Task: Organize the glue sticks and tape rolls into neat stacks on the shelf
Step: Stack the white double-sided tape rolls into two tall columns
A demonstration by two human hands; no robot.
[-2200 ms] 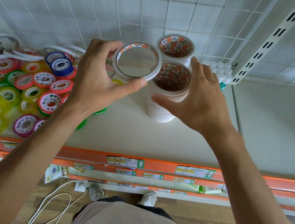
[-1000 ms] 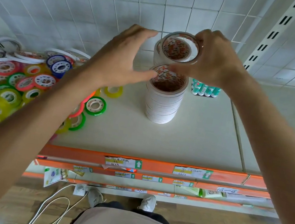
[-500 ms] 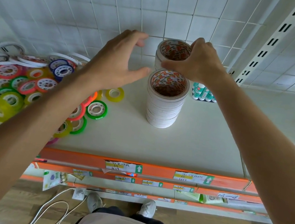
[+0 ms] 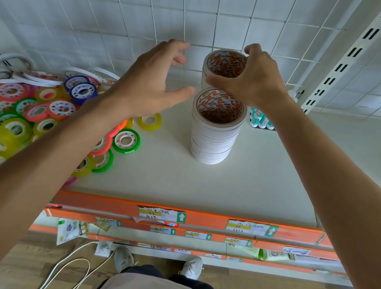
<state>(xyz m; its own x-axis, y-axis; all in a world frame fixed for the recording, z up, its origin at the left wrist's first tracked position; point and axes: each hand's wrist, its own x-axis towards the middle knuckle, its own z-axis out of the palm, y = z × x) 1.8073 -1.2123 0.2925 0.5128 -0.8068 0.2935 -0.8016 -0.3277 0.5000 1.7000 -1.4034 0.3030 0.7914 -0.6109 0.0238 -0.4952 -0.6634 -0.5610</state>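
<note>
Right hand (image 4: 254, 79) thumb and fingers curl round the rear tape stack (image 4: 219, 66) top at 12 o'clock; left hand (image 4: 149, 83) spread, holding nothing; front tape stack (image 4: 213, 130) on the shelf (image 4: 227, 189); loose coloured rolls (image 4: 37, 114) at 9 o'clock; glue sticks (image 4: 261, 121) at 2 o'clock.

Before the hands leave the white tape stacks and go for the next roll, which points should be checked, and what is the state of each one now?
1. Top roll of the rear stack seated level: cannot tell, the right hand covers part of its rim.
2. Right hand grip: ok, thumb and fingers curl round that top roll.
3. Front stack upright: ok, its layers look aligned.
4. Left hand free: ok, open and holding nothing, beside the stacks.
5. Loose coloured rolls sorted: not ok, they lie in a heap on the shelf.
6. Glue sticks stacked: cannot tell, mostly hidden behind the right wrist.
</note>
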